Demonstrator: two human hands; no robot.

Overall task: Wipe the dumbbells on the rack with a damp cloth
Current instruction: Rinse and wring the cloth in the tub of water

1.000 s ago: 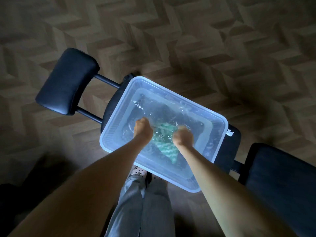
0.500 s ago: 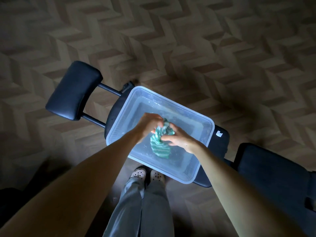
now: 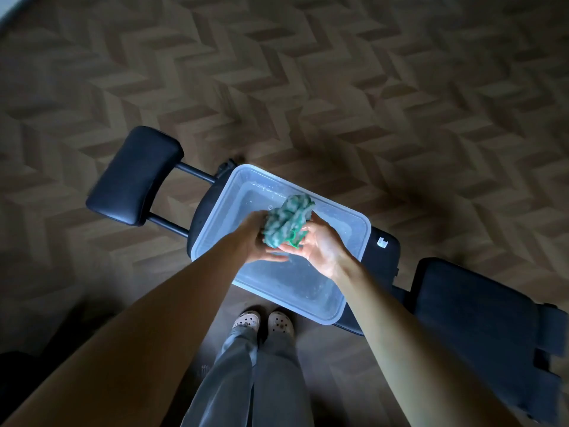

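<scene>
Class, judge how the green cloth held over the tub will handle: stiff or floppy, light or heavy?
Probably floppy: the cloth bunches in folds between left hand and right hand. Likely wet, so heavyish and drippy: droplets fleck the tub.

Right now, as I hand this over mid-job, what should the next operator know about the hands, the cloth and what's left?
Left hand: grips the bunched green cloth from its left side.
Right hand: palm up, fingers curled against the cloth's right side.
The cloth is held above the clear water tub, which sits on the black bench.
Done: cloth looks wetted.
Left: probably wring it over the tub, then wipe the dumbbells. Neither dumbbells nor rack are in view.
</scene>
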